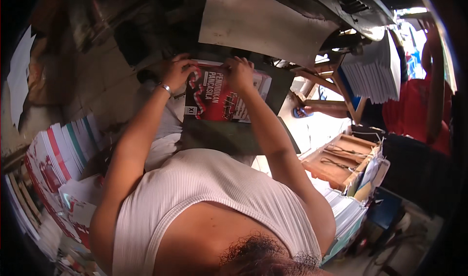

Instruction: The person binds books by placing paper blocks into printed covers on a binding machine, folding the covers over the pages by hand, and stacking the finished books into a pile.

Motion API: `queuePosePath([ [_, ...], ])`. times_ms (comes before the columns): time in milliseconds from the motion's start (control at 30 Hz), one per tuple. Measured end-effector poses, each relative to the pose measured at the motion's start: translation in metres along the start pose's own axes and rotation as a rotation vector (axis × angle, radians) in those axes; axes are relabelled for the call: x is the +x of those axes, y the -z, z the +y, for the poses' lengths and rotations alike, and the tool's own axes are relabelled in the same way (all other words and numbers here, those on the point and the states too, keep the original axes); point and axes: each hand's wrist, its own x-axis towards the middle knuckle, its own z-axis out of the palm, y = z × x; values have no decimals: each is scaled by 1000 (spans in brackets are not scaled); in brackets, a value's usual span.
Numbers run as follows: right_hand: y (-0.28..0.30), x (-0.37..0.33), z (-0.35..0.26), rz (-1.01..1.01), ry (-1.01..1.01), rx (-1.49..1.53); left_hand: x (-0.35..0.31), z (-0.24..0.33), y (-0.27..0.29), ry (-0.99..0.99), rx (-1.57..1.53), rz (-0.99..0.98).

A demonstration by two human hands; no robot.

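A red printed book cover [207, 105] with white lettering lies on a dark green board [209, 137] in front of me. It is turned sideways, and pale sheets show along its far and right edges. My left hand [178, 72] has its fingers bent over the far left corner of the cover. At the far right part of it, my right hand [240, 74] curls its fingers and presses on the edge. Both hands are closed on the book cover, though the undersides of the fingers are hidden. A metal band sits on my left wrist.
Stacks of printed sheets [61, 152] rise on my left. To my right stand a wooden tray [336, 164] with cords in it and a stack of papers [339, 210]. Beyond are a white paper stack [373, 71] on a wooden stand and a person in red [414, 105]. A large pale sheet [258, 25] hangs ahead.
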Motion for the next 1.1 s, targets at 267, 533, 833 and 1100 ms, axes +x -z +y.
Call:
queuePosePath([
  [267,68,-19,105,-37,-33,124,-13,12,31,106,22,32],
  [533,39,-37,88,149,-130,226,-42,3,15,128,11,229],
  [833,80,-178,105,267,-384,81,-107,51,-45,182,-211,51],
  [1100,93,-160,35,337,-390,804,-19,114,40,-377,-74,471],
])
